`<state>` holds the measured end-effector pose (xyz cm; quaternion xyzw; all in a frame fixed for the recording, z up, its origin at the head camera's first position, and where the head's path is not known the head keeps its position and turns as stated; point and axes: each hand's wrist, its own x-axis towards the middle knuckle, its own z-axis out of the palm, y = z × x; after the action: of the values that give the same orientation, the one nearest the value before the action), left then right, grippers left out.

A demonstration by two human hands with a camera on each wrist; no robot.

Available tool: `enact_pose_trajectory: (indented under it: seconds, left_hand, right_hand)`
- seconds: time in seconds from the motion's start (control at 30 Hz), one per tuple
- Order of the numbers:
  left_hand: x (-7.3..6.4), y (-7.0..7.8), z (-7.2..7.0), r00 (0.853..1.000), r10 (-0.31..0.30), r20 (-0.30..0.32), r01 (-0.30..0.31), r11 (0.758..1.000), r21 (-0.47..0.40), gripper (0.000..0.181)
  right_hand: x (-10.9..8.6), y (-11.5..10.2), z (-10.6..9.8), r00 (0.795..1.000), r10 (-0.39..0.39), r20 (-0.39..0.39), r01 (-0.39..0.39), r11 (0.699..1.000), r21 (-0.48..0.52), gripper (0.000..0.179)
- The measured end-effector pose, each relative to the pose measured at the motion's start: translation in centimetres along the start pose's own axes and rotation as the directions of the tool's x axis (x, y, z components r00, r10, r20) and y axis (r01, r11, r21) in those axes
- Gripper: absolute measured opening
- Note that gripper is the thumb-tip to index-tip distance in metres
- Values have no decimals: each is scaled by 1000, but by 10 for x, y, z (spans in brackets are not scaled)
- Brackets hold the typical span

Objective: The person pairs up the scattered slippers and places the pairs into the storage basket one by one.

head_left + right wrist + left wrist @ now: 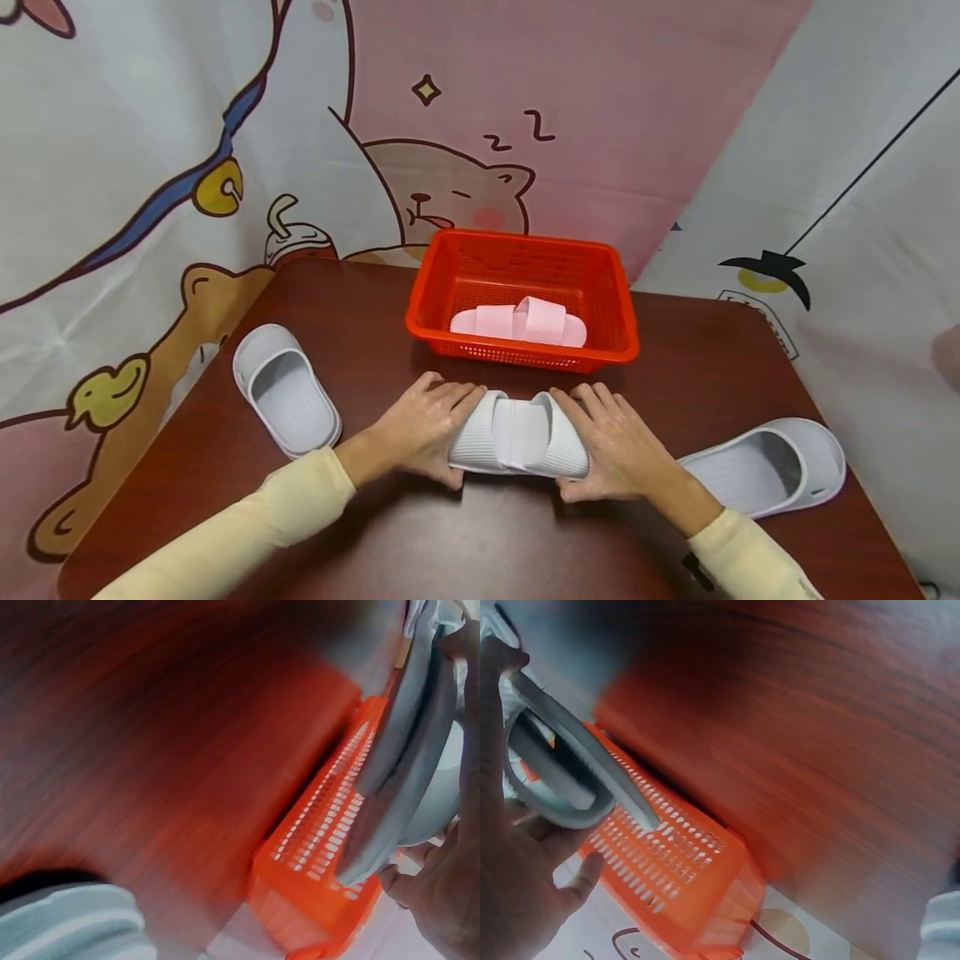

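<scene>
Left grip (431, 425) and right grip (618, 442) both pinch the same load: pale ridged slippers (477, 442), held lengthwise between them, one end in each. Fingers lie over the far side of each end, thumbs on the near side. A seam runs across the middle of the load, between the grips; strap openings face up toward the head camera. Right wrist view shows two sole edges side by side in the right grip. Clearance to tabletop (555, 550) below the grips: can't tell.

Red basket (525, 353) sits just beyond both grips on the tabletop, perforated walls, not touching either. Inside it, straight ahead of the grips: pink slippers (546, 323), ridged straps, lying lengthwise across the floor of the basket.

Left of the left grip, apart from it: one pale grey clog (264, 354), closed toe pointing away, heel end by the left sleeve (225, 533). Right of the right grip: another grey clog (817, 467), closed toe pointing right, open end partly hidden behind the right forearm. Printed cartoon cloth (622, 92) hangs past the basket, beyond both grips.
</scene>
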<state>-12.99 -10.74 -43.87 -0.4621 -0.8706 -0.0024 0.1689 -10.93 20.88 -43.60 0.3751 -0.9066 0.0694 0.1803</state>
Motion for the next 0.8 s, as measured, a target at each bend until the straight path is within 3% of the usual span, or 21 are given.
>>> enact_pose_trajectory:
  seconds: [0.3,0.8]
  left_hand:
    - [0,6,0,1000,22,-1,-22,1000,-12,118]
    - [4,10,5,999,42,17,-42,999,2,120]
  right_hand:
    - [6,-14,1,999,5,36,-6,1000,25,113]
    - [11,-20,10,1000,-16,7,16,1000,25,112]
